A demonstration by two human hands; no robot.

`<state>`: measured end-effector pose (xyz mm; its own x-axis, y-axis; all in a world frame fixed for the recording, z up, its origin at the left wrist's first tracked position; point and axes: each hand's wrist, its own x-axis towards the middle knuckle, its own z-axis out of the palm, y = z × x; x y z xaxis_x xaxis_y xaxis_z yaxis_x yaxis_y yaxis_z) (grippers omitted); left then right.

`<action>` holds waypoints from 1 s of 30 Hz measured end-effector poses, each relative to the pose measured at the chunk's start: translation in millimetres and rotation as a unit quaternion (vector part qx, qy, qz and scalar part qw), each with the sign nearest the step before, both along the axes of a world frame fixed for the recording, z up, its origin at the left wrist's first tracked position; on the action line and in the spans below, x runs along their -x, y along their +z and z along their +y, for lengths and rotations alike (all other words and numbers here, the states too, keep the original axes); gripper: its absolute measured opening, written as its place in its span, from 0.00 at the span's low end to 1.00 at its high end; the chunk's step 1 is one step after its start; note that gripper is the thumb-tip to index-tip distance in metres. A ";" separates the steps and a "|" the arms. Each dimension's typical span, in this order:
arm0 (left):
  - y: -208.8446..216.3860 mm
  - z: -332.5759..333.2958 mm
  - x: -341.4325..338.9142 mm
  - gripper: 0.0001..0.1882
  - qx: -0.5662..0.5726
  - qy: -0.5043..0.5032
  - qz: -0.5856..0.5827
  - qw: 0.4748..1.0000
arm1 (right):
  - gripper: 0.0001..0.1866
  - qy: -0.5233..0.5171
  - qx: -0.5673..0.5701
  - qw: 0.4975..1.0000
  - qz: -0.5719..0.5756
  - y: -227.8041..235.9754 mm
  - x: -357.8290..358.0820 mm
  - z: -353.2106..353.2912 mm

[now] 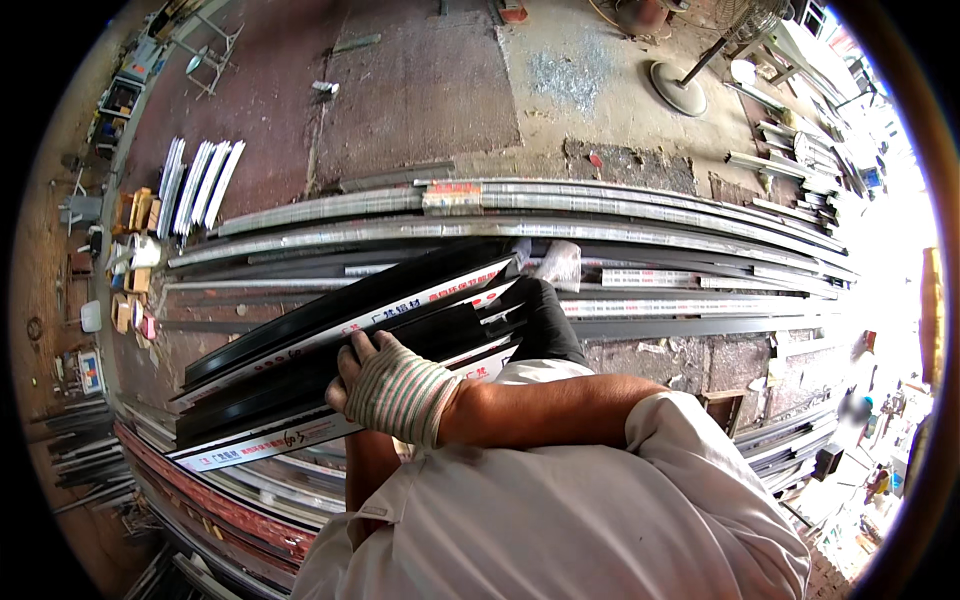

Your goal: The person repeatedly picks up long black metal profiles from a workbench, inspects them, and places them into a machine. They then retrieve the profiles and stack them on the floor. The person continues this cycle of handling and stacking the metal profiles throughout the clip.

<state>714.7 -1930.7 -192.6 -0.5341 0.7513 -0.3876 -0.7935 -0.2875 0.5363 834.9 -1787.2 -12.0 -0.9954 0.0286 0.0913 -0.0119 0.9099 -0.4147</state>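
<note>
A bundle of long black metal profiles [270,372] lies slantwise in front of my body, with printed white film strips along several edges. My right hand [400,390], in a striped knit work glove with bare fingertips, is closed over the near side of the bundle, fingers curled on the black profiles. From below, my left forearm [370,468] reaches up to the bundle's near edge. The profiles hide my left hand, so its fingers cannot be seen. The bundle's right end lies beside my dark trouser leg [548,318].
Long wrapped profiles [650,203] lie across the floor ahead. Short white-faced pieces [208,185] and wooden blocks [140,212] are at the left. A fan's round base [680,90] stands far right. A red beam [225,505] runs behind on the left; more profiles [790,440] lie right.
</note>
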 end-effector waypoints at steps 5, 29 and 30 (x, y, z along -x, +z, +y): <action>-8.4 115.4 24.0 0.37 0.019 -0.045 -0.002 0.999 | 0.17 -0.042 0.006 0.999 0.025 -19.9 10.9 107.7; 40.1 550.2 32.1 0.37 0.010 -0.358 -0.041 0.933 | 0.21 -0.324 -0.021 0.946 -0.011 70.4 -32.4 474.1; 38.0 561.8 38.2 0.37 0.011 -0.365 -0.042 0.930 | 0.20 -0.332 -0.006 0.943 -0.011 69.2 -31.4 489.8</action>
<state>676.5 -1368.9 -154.6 0.1474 0.8933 -0.4246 -0.8123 0.3543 0.4634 866.3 -1297.5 57.2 -0.7595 0.6462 0.0748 0.5718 0.7180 -0.3969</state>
